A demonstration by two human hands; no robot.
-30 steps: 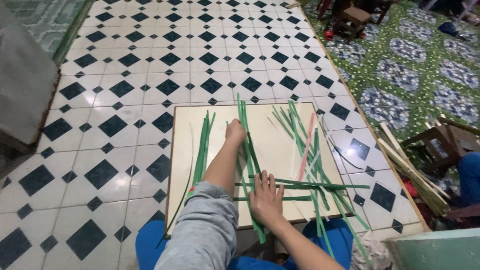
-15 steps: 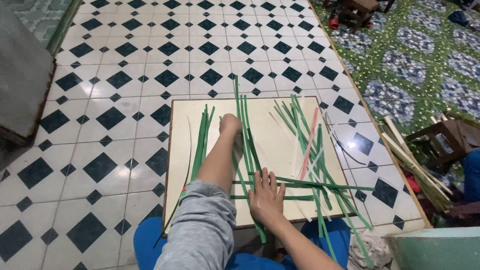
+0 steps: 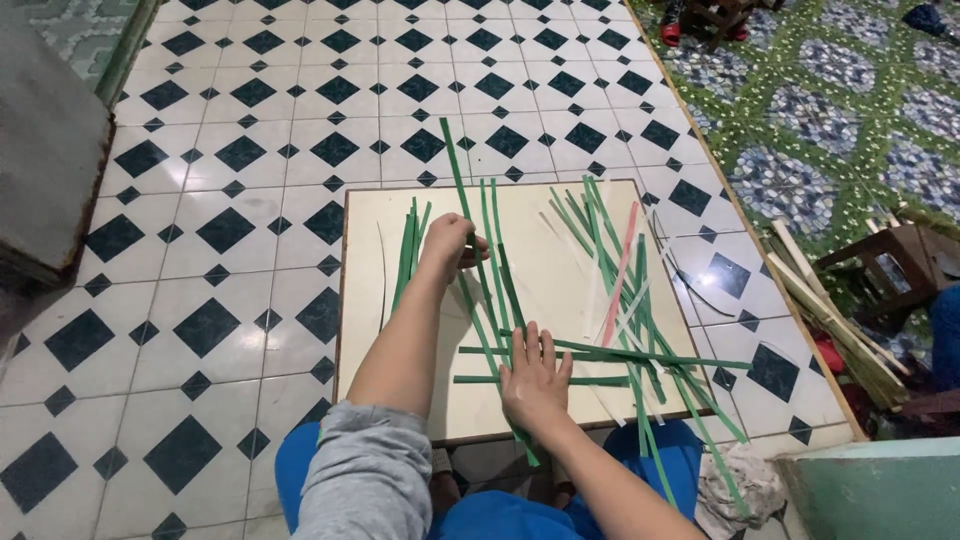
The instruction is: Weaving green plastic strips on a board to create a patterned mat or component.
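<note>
Pressing flat with its fingers spread, the right hand (image 3: 535, 378) lies palm down on a crossing of green strips (image 3: 500, 290) near the front edge of the cream board (image 3: 360, 330), gripping nothing but pinning two horizontal strips where they meet the long upright ones. The left hand (image 3: 447, 246) is further out on the board, its fingers curled closed around one long green strip that runs from beyond the far edge down toward the right hand. Just left of that hand a small bundle of green strips (image 3: 408, 250) lies side by side, roughly parallel. To the right a looser heap of green and pale strips fans out, with one pink strip (image 3: 620, 270) lying slanted among them, some ends hanging over the board's near right corner. The board rests on a floor of white tiles with dark diamonds (image 3: 230, 230); a bundle of pale sticks (image 3: 830, 310) lies off to the right.
</note>
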